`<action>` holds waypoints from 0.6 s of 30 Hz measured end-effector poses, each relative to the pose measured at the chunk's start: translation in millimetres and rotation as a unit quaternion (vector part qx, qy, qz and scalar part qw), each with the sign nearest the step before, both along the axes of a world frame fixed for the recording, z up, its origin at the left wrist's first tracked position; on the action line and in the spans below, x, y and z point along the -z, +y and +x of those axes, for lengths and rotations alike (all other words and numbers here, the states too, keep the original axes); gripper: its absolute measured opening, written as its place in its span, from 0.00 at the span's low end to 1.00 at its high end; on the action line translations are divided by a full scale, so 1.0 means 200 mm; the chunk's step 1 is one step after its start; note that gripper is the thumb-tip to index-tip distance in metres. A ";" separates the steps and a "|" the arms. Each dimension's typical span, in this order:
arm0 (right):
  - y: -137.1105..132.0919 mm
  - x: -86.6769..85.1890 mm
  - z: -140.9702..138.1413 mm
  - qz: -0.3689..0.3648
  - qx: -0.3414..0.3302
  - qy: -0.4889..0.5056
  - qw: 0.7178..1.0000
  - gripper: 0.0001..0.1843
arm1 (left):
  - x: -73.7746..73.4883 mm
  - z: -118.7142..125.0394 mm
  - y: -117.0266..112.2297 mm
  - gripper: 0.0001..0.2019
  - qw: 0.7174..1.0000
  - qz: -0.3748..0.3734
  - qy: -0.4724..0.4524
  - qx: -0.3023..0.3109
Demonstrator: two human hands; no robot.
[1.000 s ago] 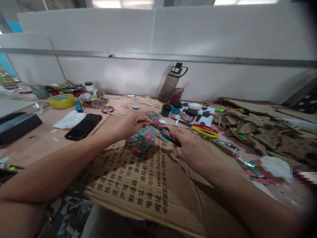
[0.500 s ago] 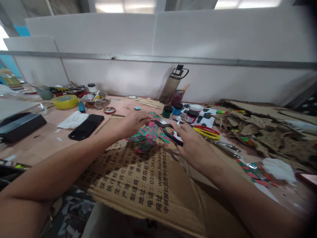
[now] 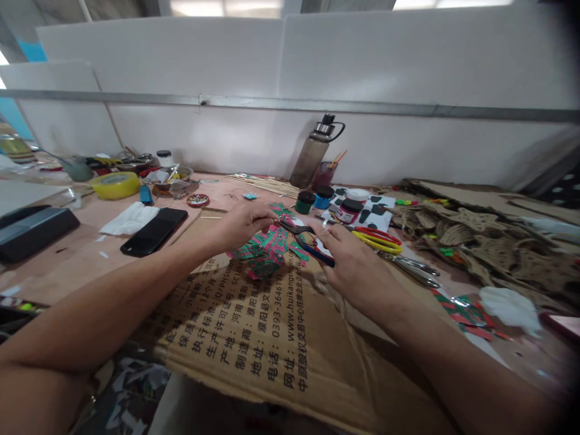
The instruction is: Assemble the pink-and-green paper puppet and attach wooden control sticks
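Note:
My left hand (image 3: 242, 222) pinches the upper edge of a green-and-pink patterned paper cut-out (image 3: 267, 249) that hangs just above a printed cardboard sheet (image 3: 254, 338). My right hand (image 3: 351, 263) is closed around a pair of dark scissors with blue handles (image 3: 310, 240), whose blades point left and meet the paper beside my left fingertips. Both forearms reach in from the bottom corners.
Red-and-yellow scissors (image 3: 378, 238) and metal scissors (image 3: 410, 266) lie to the right, with paint jars (image 3: 324, 199), a water bottle (image 3: 313, 154) and brown cardboard cut-outs (image 3: 489, 241) beyond. A black phone (image 3: 154, 231), white tissue (image 3: 129, 219), yellow tape roll (image 3: 114, 185) and dark case (image 3: 31, 225) sit left.
The scissors' blades have risen off the paper and shifted slightly toward my left fingertips. My left hand keeps its pinch on the cut-out; the view has wobbled a little.

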State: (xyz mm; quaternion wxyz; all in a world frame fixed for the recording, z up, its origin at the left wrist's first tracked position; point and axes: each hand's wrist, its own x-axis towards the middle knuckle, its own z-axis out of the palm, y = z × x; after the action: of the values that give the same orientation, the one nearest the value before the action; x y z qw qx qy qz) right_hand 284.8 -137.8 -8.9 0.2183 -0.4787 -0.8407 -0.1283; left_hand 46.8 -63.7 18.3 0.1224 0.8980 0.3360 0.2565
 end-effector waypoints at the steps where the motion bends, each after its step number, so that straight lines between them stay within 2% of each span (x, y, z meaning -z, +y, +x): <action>1: 0.00 0.00 0.00 -0.003 0.003 -0.002 1.000 0.36 | 0.00 0.00 0.00 0.11 1.000 -0.002 0.000 0.001; 11: 0.00 0.01 -0.01 -0.006 -0.002 0.008 1.000 0.39 | 0.00 0.01 -0.01 0.10 1.000 -0.001 -0.006 0.006; 18: -0.02 0.01 -0.02 -0.015 0.007 0.009 1.000 0.37 | -0.02 0.00 -0.04 0.11 1.000 0.020 0.007 -0.017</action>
State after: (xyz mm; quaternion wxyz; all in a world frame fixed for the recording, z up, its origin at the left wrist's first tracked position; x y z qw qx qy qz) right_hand 280.7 -141.6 -10.2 0.2179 -0.4892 -0.8370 -0.1123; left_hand 46.9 -71.9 22.0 0.0976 0.8962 0.3472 0.2584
